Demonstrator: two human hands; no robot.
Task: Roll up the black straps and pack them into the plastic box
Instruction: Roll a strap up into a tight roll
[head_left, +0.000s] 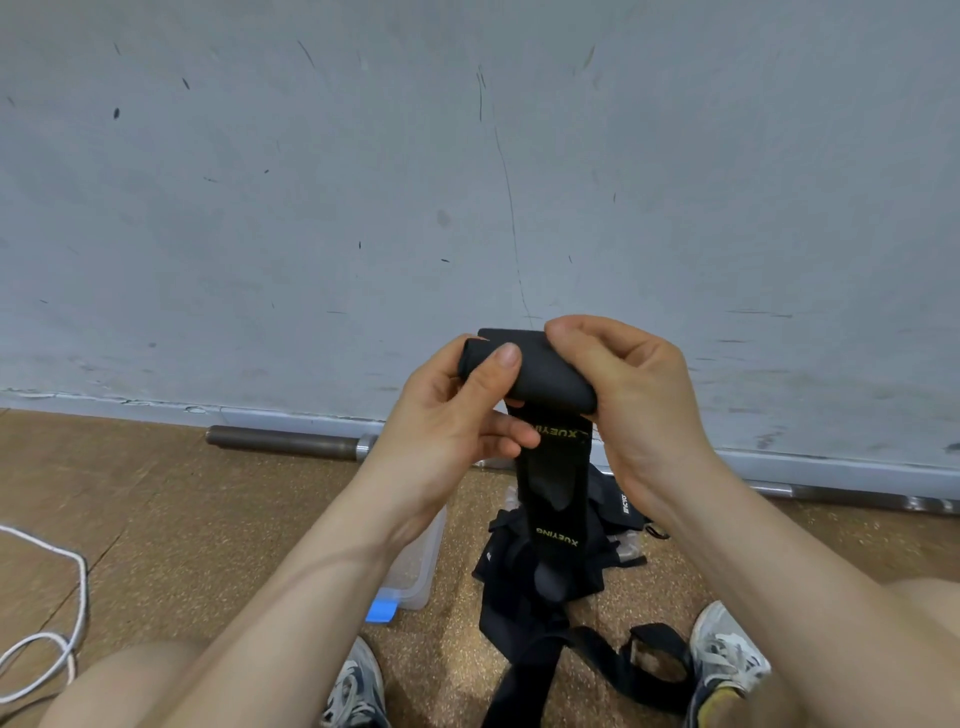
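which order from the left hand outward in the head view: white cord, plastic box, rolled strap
1. rolled strap: held in the left hand, its thumb pressed on the roll.
2. plastic box: on the floor, under the left forearm.
3. white cord: on the floor, far left edge.

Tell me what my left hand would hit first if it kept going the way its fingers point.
The left hand points its fingers rightward, straight into the black strap hanging below its rolled end; beyond that, probably the right hand.
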